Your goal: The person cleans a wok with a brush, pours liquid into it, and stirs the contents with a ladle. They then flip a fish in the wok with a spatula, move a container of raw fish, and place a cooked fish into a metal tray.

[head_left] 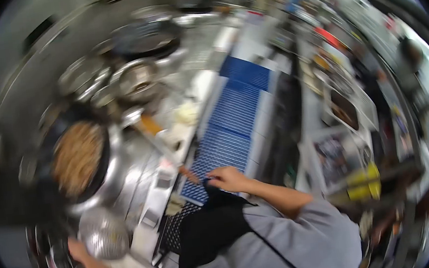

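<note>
My right hand point(227, 178) is in front of the black apron point(215, 212), its fingers curled together at the apron's upper edge. What they hold, if anything, is too blurred to name. Just left of it ends the wooden handle point(188, 175) of a long metal utensil lying across the stove edge. My left hand point(77, 250) reaches to the lower left, beside a round perforated metal strainer point(103, 233); blur hides its fingers. Above the strainer sits a dark wok point(105, 145) filled with light-brown shredded or noodle-like food point(78, 158).
Metal pots point(138, 82) and another black wok point(147, 39) stand farther along the stove. Blue mats point(230, 114) cover the floor ahead. At the right, a counter carries a clear bin point(334, 155), a tray with dark contents point(344, 110) and a yellow item point(364, 183). A person point(413, 60) is at far right.
</note>
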`<state>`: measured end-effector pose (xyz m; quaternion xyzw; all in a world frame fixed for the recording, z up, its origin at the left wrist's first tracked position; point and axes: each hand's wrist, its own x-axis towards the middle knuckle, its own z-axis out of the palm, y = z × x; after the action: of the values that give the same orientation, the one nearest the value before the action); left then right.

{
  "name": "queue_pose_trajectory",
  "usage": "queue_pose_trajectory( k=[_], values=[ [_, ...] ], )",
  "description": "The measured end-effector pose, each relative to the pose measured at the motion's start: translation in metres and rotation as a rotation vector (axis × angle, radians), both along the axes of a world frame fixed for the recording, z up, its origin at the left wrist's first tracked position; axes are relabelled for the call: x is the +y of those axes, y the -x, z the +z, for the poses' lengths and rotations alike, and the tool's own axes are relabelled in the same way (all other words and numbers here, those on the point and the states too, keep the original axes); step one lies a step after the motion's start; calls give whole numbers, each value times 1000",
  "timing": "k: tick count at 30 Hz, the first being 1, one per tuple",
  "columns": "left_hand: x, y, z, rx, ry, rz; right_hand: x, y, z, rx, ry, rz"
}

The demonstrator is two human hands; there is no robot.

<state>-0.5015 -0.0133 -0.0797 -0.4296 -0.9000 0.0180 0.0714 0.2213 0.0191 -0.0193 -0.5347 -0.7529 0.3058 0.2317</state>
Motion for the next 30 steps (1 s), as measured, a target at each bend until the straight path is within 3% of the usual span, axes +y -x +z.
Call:
queue_pose_trajectory(
  k=[1, 2, 3, 5, 8, 10, 12, 13, 16, 18, 19, 21, 22, 23, 24, 25, 27, 29, 30],
  values=[
    [7, 79, -65, 191, -80, -156, -3, -3, -13, 2, -94, 17],
    [17, 85, -53, 29, 8, -75, -6, -2, -4, 0, -51, 23],
    [14, -24, 49, -118, 37, 86, -6, 1, -3, 20, -58, 35],
    [29, 3, 46, -165, 64, 249, -5, 10, 16, 26, 49, 22],
    [34, 77, 30, -412, -131, 109, 1, 25, 6, 108, 19, 71],
    [19, 43, 52, -375, -203, 207, 7, 37, 4, 155, 12, 114],
    [2, -42, 96, -303, -270, 289, 12, 49, 13, 184, 44, 151],
    [-7, -60, 97, -283, -413, 255, 16, 58, 15, 229, 97, 190],
    [-23, -103, 74, -629, -983, -68, 30, 97, 28, 295, 10, 349],
    [-24, -193, 109, -977, -963, 130, 37, 136, 48, 383, 1, 446],
    [-19, -259, 124, -1269, -1226, 161, 41, 160, 51, 448, 11, 512],
    [-22, -340, 135, -1587, -1249, 0, 42, 201, 62, 588, 148, 648],
    [-20, -357, 116, -1692, -1236, -207, 39, 217, 71, 658, 277, 717],
    [-16, -395, 132, -1746, -1282, -240, 38, 222, 74, 701, 349, 726],
    [-14, -404, 109, -1719, -1309, -148, 36, 227, 76, 743, 421, 732],
    [-10, -388, 53, -1809, -1191, -213, 38, 225, 81, 762, 443, 706],
    [-5, -421, 111, -1751, -1100, -251, 42, 204, 109, 668, 454, 573],
    [0, -430, 140, -1756, -933, -303, 53, 189, 121, 646, 651, 496],
    [4, -435, 159, -1666, -915, -398, 57, 186, 118, 779, 596, 622]
  ],
)
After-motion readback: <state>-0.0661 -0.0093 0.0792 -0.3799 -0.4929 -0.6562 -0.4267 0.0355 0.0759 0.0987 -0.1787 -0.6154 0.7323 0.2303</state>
